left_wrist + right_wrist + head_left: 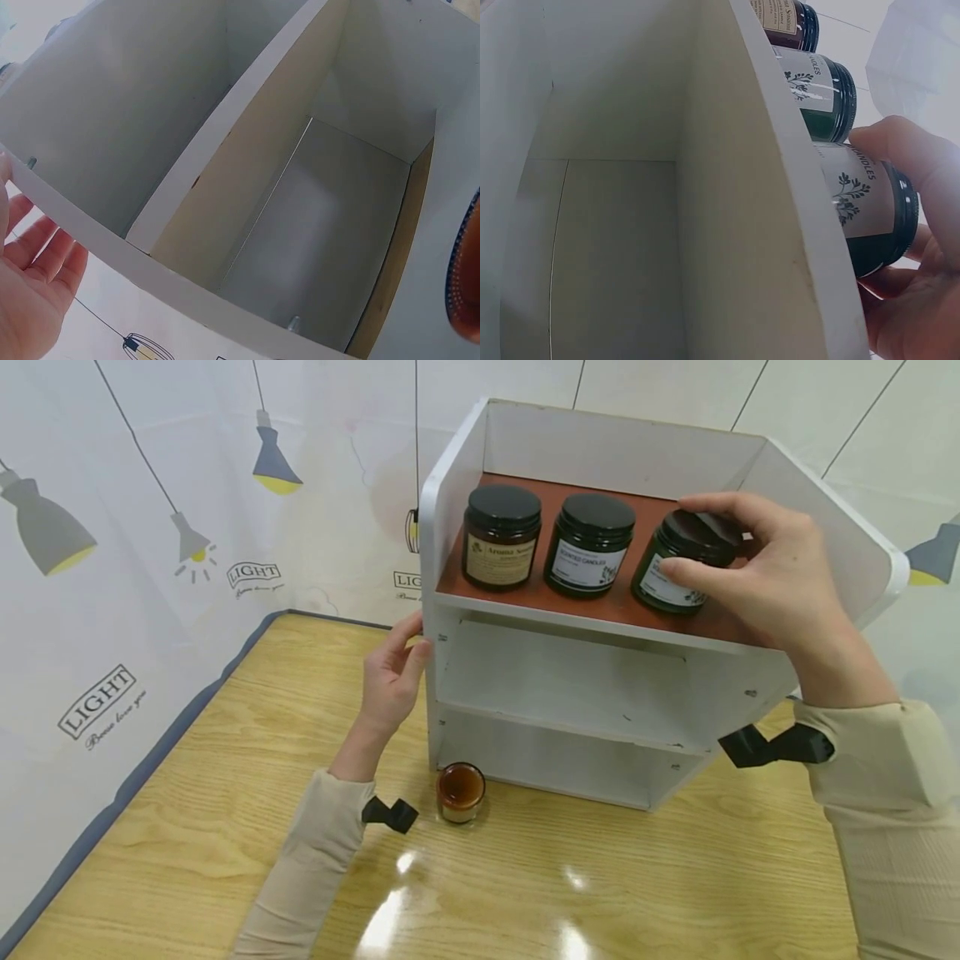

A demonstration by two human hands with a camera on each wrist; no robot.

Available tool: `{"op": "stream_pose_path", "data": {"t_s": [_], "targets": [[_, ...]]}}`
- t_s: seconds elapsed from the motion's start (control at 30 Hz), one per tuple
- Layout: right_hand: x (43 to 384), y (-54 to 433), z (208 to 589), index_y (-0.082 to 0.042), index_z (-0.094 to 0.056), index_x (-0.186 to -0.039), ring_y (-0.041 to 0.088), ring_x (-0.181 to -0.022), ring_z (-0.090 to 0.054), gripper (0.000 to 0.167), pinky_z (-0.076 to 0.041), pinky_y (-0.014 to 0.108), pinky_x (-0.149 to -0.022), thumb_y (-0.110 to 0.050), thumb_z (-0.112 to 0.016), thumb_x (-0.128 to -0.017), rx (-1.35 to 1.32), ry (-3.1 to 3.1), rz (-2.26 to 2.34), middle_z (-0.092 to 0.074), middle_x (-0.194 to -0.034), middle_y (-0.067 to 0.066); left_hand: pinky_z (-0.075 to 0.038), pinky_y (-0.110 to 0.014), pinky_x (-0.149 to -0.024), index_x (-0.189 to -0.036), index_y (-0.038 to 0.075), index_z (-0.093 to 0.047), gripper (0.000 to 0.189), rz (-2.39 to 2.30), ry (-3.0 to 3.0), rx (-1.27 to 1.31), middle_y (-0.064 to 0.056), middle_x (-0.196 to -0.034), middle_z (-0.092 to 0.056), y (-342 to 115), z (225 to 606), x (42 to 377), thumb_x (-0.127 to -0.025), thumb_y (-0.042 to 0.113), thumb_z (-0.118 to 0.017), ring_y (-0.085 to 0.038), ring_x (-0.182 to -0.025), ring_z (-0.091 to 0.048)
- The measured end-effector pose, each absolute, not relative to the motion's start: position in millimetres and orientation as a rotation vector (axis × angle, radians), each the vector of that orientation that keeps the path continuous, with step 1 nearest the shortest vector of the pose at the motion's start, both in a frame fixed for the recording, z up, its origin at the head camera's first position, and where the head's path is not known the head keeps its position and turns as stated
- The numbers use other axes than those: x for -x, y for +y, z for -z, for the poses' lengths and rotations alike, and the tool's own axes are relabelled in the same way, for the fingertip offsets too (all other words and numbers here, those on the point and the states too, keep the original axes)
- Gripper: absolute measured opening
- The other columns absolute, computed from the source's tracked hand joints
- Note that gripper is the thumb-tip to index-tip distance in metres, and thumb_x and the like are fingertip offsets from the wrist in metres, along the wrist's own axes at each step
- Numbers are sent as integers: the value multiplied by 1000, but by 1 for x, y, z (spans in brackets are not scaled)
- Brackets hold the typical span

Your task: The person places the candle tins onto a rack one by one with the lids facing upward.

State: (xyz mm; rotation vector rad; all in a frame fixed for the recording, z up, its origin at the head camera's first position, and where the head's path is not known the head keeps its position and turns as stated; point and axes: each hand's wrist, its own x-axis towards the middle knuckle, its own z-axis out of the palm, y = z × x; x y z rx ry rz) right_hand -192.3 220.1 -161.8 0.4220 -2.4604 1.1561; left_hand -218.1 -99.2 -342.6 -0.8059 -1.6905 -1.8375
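On the red-brown top of a white shelf unit (562, 681), my right hand (783, 572) grips the rightmost scented candle jar (660, 581), thumb in front and fingers behind its black lid. The right wrist view shows the same hand (922, 247) around the green candle jar (862, 199). Left of it stand another green scented candle jar (588, 547) and an amber candle jar (501, 539) with a tan label. My left hand (390, 677) touches the unit's left side panel, its fingers lying along the panel's edge in the left wrist view.
A small glass candle (461, 793) with brown contents stands on the wooden table (225, 793), at the unit's lower left front corner. Two open compartments lie below the top, and a raised white rim (622, 452) borders the top's back and sides. Behind hangs a lamp-printed cloth (337, 518).
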Motion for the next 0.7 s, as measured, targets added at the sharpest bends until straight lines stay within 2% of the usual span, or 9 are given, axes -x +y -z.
{"op": "stream_pose_path", "data": {"t_s": [0.23, 0.37, 0.4, 0.47, 0.6, 0.7], "targets": [[193, 219, 163, -16, -64, -120, 4, -81, -58, 47, -43, 9, -66, -8, -77, -75, -437, -2457, -1163, -61, -101, -10, -48, -26, -86, -124, -14, -49, 62, 1845, -1699, 799, -6, -117, -60, -100, 344, 219, -92, 39, -55, -13, -105, -52], [194, 219, 163, -16, -64, -121, 3, -81, -59, 47, -44, 8, -66, -7, -77, -76, -446, -2455, -1181, -60, -101, -9, -48, -26, -86, -124, -14, -49, 62, 1841, -1707, 797, -20, -117, -57, -100, 344, 219, -92, 40, -54, -13, -105, -52], [194, 219, 163, -16, -63, -121, 3, -81, -59, 48, -44, 8, -66, -7, -76, -76, -448, -2454, -1186, -60, -102, -9, -48, -26, -85, -124, -14, -49, 63, 1839, -1705, 799, -20, -117, -57, -100, 344, 219, -92, 40, -54, -13, -104, -52], [195, 219, 164, -15, -63, -122, 4, -81, -58, 48, -45, 8, -66, -6, -76, -76, -452, -2454, -1201, -59, -103, -8, -48, -26, -85, -124, -14, -49, 63, 1839, -1699, 802, -16, -117, -59, -99, 344, 219, -92, 40, -54, -12, -104, -52], [195, 219, 164, -14, -61, -124, 6, -83, -57, 49, -45, 8, -67, -5, -74, -78, -457, -2456, -1229, -58, -105, -6, -49, -25, -84, -123, -15, -49, 63, 1847, -1684, 808, 4, -114, -59, -99, 343, 219, -92, 40, -55, -12, -103, -53], [194, 219, 164, -16, -59, -127, 6, -85, -56, 51, -44, 8, -69, -7, -74, -79, -450, -2471, -1232, -57, -108, -5, -49, -25, -84, -123, -15, -49, 63, 1850, -1682, 808, -4, -115, -60, -99, 343, 219, -92, 39, -55, -12, -103, -53]]}}
